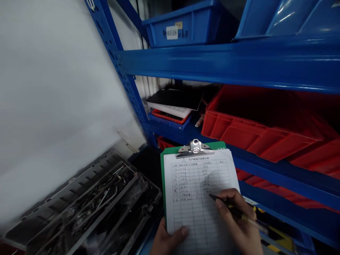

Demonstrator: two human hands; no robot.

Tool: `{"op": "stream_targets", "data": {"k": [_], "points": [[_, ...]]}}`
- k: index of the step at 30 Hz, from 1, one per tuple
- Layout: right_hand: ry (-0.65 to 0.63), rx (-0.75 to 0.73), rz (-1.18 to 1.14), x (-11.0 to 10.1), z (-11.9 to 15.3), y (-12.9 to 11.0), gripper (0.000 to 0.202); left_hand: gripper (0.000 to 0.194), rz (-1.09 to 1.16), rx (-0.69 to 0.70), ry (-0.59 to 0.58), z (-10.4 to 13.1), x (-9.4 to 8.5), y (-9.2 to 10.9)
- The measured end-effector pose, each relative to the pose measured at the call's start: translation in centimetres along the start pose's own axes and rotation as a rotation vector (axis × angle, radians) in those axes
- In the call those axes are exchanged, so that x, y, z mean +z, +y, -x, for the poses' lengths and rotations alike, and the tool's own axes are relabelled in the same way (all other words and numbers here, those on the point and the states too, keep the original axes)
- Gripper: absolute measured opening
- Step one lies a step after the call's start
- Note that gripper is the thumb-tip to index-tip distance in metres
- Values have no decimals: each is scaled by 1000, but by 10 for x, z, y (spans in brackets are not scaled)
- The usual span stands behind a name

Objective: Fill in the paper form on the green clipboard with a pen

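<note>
Your left hand (170,238) closes on the green clipboard (220,145), thumb pinning its printed form (199,216), before blue shelving (225,63) | Your right hand (237,216) pinches a dark pen (213,197) near the filled rows | Brace the board, steady your wrist, fit each entry inside its cell

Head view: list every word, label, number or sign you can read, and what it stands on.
"生产制成不良统计表": title printed on the sheet.
"日期", "物料名称", "不良数量": column headings on the sheet; those farther right are blurred.
Handwritten entries there: too small to read surely.
White label on the upper blue bin, and marks around it: too blurred to quote whole.
Emblem on the metal clip: too small.
</note>
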State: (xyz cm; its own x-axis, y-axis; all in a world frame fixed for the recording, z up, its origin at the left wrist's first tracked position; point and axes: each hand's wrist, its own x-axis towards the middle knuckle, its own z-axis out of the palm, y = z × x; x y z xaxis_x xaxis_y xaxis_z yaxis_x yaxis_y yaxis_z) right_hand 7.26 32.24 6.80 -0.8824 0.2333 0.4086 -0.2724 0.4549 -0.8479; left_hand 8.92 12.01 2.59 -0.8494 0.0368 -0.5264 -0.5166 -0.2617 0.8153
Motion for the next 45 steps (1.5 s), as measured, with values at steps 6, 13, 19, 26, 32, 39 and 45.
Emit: {"op": "stream_targets", "data": {"k": [6, 13, 19, 26, 32, 39, 45], "points": [[-19, 140, -95, -2, -1, -5, 15, 81, 140, -86, -124, 0, -1, 3], [-35, -9, -1, -7, 0, 1, 9, 84, 259, -135, -199, 1, 1, 5], [-60, 103, -51, 7, 9, -27, 10, 70, 288, -96, -176, -1, 3, 2], [-171, 19, -40, 16, 8, -22, 7, 61, 242, -104, -142, -3, 0, -3], [-140, 74, -19, 22, 13, -24, 15, 64, 257, -126, -113, 4, 4, 4], [-228, 53, -36, 27, 16, -27, 8, 62, 230, -116, -126, 2, 1, -1], [-266, 16, 9, 23, 12, -29, 10, 58, 194, -87, -162, 0, -1, -4]]}}
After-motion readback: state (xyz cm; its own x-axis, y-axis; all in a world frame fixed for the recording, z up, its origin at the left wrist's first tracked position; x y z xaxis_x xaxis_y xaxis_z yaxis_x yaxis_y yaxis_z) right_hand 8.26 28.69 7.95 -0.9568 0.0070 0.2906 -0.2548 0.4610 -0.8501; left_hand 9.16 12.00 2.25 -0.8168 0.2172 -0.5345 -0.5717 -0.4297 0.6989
